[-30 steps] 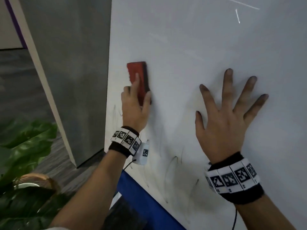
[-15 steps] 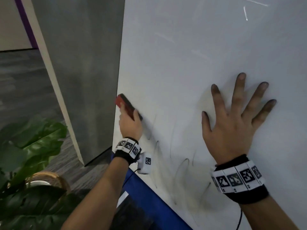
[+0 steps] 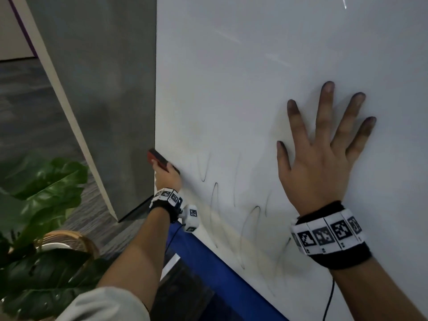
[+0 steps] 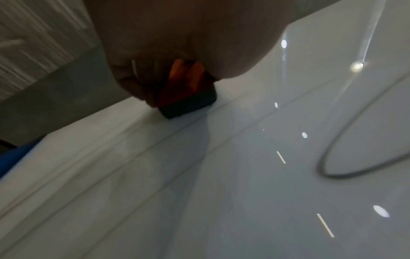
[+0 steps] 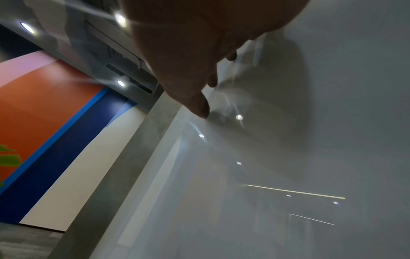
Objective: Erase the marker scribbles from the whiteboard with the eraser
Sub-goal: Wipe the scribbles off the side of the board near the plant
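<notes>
At the left edge of the glossy whiteboard [image 3: 254, 89], the left hand [image 3: 168, 178] clasps the red eraser [image 3: 158, 158]; thin looping scribbles [image 3: 214, 195] remain right of and below it, and the right hand [image 3: 324, 154] lies flat, fingers spread. Left-wrist view: the eraser's dark felt base touches the board. Right-wrist view: straight fingertips [image 5: 203, 108] on smooth surface.
</notes>
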### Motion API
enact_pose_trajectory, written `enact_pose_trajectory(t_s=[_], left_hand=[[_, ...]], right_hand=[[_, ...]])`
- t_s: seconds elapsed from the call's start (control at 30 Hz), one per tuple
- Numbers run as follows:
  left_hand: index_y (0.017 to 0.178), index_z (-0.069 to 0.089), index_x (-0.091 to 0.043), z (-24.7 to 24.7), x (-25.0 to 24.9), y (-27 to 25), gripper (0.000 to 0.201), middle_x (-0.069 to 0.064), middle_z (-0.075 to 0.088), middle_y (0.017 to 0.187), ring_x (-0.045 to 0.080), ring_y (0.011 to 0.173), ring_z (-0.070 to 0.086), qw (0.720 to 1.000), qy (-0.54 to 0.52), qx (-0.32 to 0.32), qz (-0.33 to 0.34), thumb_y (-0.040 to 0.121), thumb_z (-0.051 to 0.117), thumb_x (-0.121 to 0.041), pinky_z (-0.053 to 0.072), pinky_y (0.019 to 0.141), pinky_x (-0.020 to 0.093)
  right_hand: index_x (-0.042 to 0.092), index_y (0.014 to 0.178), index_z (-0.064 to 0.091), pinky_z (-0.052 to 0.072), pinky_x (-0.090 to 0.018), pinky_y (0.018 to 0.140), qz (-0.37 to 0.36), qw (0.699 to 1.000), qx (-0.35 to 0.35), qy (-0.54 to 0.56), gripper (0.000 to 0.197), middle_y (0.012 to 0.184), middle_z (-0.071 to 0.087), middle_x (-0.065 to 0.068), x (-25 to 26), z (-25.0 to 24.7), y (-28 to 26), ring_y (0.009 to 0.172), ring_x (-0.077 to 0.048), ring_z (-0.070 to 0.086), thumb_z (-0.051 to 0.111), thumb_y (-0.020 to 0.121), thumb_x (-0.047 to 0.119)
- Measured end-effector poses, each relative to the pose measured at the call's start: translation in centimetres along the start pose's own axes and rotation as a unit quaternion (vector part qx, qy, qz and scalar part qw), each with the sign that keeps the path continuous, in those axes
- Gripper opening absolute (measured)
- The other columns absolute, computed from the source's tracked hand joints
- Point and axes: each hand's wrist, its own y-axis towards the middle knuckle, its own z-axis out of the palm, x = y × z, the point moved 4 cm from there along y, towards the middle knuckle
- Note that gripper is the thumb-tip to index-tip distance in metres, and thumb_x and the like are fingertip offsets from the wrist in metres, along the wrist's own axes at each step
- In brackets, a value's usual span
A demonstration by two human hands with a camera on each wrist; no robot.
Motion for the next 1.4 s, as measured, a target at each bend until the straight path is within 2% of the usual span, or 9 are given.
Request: enact_pose_trajectory(t_s=[0.1, 0.33, 0.6, 0.73, 0.83, 0.9, 1.13, 1.23, 1.4], left_hand=[[0.161, 0.012, -0.016, -0.2, -2.4, -1.3, 0.062, 0.026, 0.053, 0.143, 0.045, 0.127, 0.055, 0.999, 0.028, 0.014, -0.044, 0.108, 0.038, -0.034, 0.042, 0.105, 0.044], [0.16, 0.022, -0.024, 0.9, -7.8, -9.5, 0.064, -0.003, 0.047, 0.151, 0.011, 0.124, 0.054, 0.965, -0.022, 0.01, 0.263, 0.104, 0.05, -0.04, 0.042, 0.1, 0.023], [0.162, 0.008, -0.015, 0.1, -1.7, -2.0, 0.064, 0.032, 0.053, 0.141, 0.048, 0.124, 0.056, 0.998, 0.034, 0.018, -0.051, 0.108, 0.039, -0.029, 0.045, 0.106, 0.048], [0.162, 0.015, -0.018, 0.5, -5.7, -8.3, 0.064, 0.017, 0.052, 0.146, 0.038, 0.126, 0.056, 0.992, 0.031, 0.011, 0.124, 0.107, 0.043, -0.037, 0.044, 0.1, 0.036], [0.16, 0.019, -0.023, 2.0, -7.4, -14.5, 0.065, 0.006, 0.054, 0.129, 0.023, 0.108, 0.06, 0.934, 0.032, 0.034, 0.353, 0.104, 0.048, -0.039, 0.048, 0.089, 0.028], [0.159, 0.019, -0.023, 2.9, -7.2, -14.9, 0.066, 0.007, 0.052, 0.121, 0.023, 0.102, 0.058, 0.919, 0.038, 0.03, 0.392, 0.103, 0.049, -0.038, 0.052, 0.086, 0.034], [0.161, 0.016, -0.017, 2.6, -1.5, -7.2, 0.064, 0.012, 0.045, 0.146, 0.032, 0.128, 0.053, 0.978, -0.014, -0.003, 0.206, 0.106, 0.044, -0.034, 0.041, 0.103, 0.028], [0.162, 0.013, -0.018, 2.4, 2.3, -4.0, 0.063, 0.022, 0.046, 0.148, 0.043, 0.128, 0.053, 0.998, 0.011, -0.005, 0.058, 0.107, 0.041, -0.031, 0.043, 0.105, 0.044], [0.162, 0.0, -0.014, 3.9, 5.8, -3.9, 0.069, 0.031, 0.038, 0.154, 0.043, 0.134, 0.05, 0.991, -0.042, 0.038, -0.124, 0.107, 0.042, -0.017, 0.04, 0.113, 0.044]], right_hand=[[0.031, 0.159, 0.024, -0.013, -0.055, 0.121, 0.002, 1.0, 0.006, 0.007, 0.067, 0.17, 0.003, -0.011, 0.1, -0.1, 0.0, 0.152, -0.049, 0.003, 0.055, 0.1, 0.036], [0.029, 0.159, 0.024, -0.008, -0.057, 0.122, 0.007, 1.0, 0.008, 0.011, 0.069, 0.17, 0.004, -0.012, 0.6, 0.1, -0.2, 0.153, -0.049, 0.003, 0.058, 0.099, 0.035], [0.029, 0.161, 0.02, -0.003, -0.058, 0.123, -0.028, 0.999, 0.027, 0.0, 0.073, 0.17, 0.004, -0.011, 0.1, 0.0, -0.7, 0.154, -0.046, 0.003, 0.06, 0.099, 0.036], [0.029, 0.16, 0.02, -0.001, -0.059, 0.124, -0.025, 0.999, 0.031, 0.006, 0.073, 0.17, 0.002, -0.011, 0.5, -0.1, -1.1, 0.154, -0.046, 0.002, 0.06, 0.099, 0.033], [0.029, 0.161, 0.019, -0.003, -0.058, 0.124, -0.028, 0.999, 0.036, 0.005, 0.073, 0.17, 0.0, -0.011, 0.4, 0.0, -1.3, 0.154, -0.046, 0.001, 0.058, 0.099, 0.034], [0.029, 0.161, 0.019, -0.006, -0.055, 0.124, -0.033, 0.999, 0.038, 0.0, 0.072, 0.17, 0.0, -0.011, 0.1, 0.1, -1.4, 0.154, -0.045, 0.001, 0.057, 0.1, 0.034], [0.026, 0.16, 0.022, -0.003, -0.053, 0.125, -0.059, 0.997, 0.046, -0.011, 0.07, 0.17, 0.002, -0.011, -0.7, 0.4, -1.9, 0.154, -0.044, 0.003, 0.058, 0.1, 0.032], [0.026, 0.16, 0.023, -0.003, -0.052, 0.125, -0.064, 0.997, 0.042, -0.017, 0.069, 0.17, 0.004, -0.011, -0.5, 0.4, -2.3, 0.154, -0.043, 0.004, 0.058, 0.1, 0.03], [0.025, 0.16, 0.023, -0.001, -0.054, 0.125, -0.057, 0.997, 0.044, -0.015, 0.069, 0.17, 0.005, -0.012, -0.2, 0.3, -2.8, 0.154, -0.043, 0.005, 0.058, 0.1, 0.029]])
